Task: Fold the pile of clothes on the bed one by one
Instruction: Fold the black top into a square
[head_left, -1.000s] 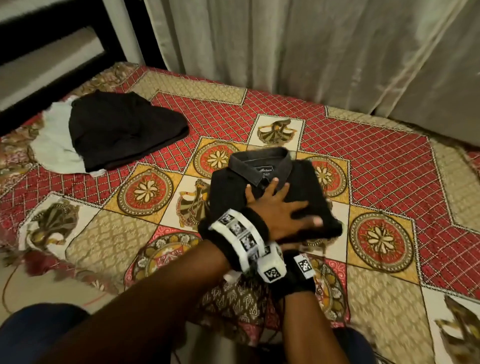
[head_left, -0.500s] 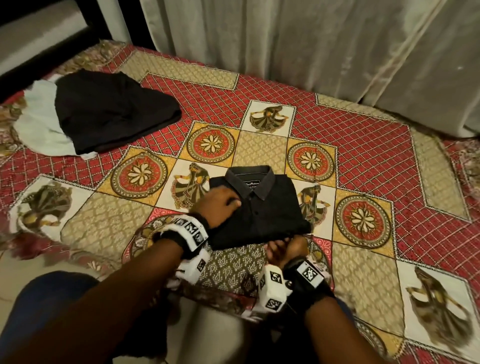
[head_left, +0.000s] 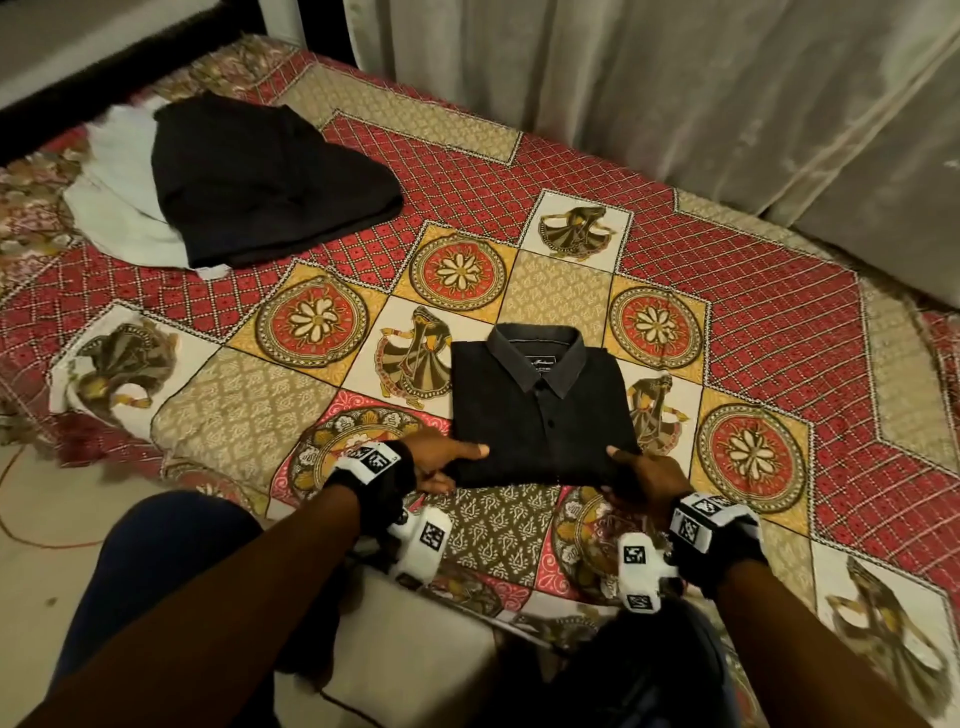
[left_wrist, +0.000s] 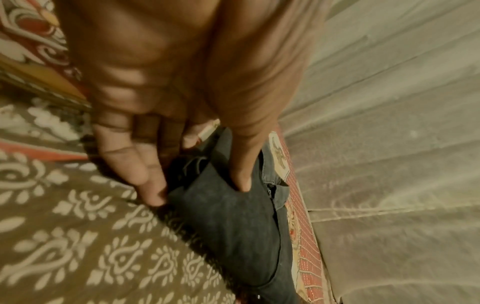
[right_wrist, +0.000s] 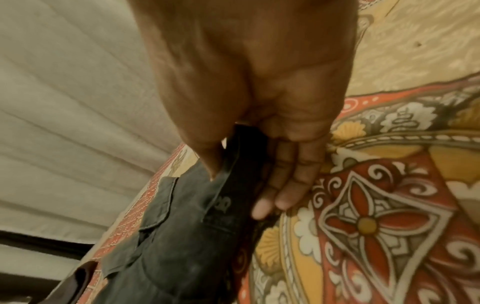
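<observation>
A folded black shirt (head_left: 540, 410) is lying collar-up on the patterned bedspread (head_left: 753, 322), near the bed's front edge. The left hand (head_left: 441, 460) is pinching the shirt's near left corner, thumb pressing on top and the fingers (left_wrist: 145, 172) tucking under the fold. The right hand (head_left: 641, 473) is gripping the near right corner the same way, thumb lying on the cloth and fingers (right_wrist: 288, 185) sliding beneath it. Well apart, toward the far left of the bed, a dark folded garment (head_left: 265, 176) is sitting on top of a white garment (head_left: 117, 197). A pale curtain (head_left: 675, 98) is hanging along the bed's far side. Nothing is lying between the shirt and that stack.
</observation>
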